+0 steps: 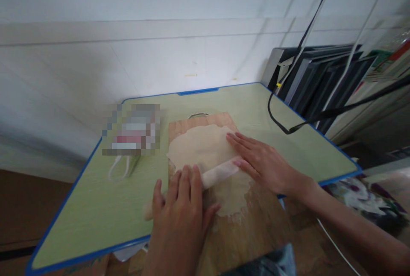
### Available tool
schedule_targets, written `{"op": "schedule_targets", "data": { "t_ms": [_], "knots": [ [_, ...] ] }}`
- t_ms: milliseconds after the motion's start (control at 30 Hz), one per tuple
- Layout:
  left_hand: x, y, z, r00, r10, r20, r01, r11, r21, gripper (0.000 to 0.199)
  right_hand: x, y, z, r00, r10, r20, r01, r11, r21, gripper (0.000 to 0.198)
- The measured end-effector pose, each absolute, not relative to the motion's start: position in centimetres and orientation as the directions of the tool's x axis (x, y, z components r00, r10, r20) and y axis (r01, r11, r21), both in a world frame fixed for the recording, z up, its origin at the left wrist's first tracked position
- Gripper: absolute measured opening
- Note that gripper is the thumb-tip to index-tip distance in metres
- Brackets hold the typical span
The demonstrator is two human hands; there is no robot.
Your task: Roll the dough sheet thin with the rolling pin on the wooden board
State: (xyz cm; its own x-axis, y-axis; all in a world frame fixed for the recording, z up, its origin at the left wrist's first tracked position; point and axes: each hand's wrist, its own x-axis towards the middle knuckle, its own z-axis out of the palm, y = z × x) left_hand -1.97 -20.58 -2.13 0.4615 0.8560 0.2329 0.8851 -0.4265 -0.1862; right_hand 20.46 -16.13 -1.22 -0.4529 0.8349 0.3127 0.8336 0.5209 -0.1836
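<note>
A wide sheet of dough (205,143), thin and uneven at its rim, is spread over a wooden board (224,118). A pale rolling pin (219,174) lies slantwise across the dough. My left hand (179,212) rests on the pin's left part, fingers stretched out and spread, not wrapped round it. At the pin's right end is my right hand (264,162), its fingers straight and lying over the dough's right edge, the thumb by the pin. The pin's right end is hidden beneath that hand.
The green table (141,207) has a blue rim and stands against a white wall. A blurred-out item (134,133) with a white loop lies left of the board. A black strap (288,130) hangs over the right side, before dark flat panels (329,75).
</note>
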Motion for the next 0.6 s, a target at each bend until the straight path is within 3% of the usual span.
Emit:
{"op": "schedule_targets", "data": {
  "t_ms": [300,600],
  "knots": [
    [-3.1,-19.6,-2.2,0.564,0.76,0.323,0.826,-0.52,-0.219,0.049,20.2,-20.4,-2.8,-0.358,0.806,0.472,0.864,0.478,-0.159,0.053],
    [-3.1,-14.9,0.3,0.651,0.752,0.103,0.757,-0.632,-0.164,0.054,19.6,-20.8,-3.0,-0.315,0.829,0.461,0.913,0.398,-0.092,0.047]
  ]
}}
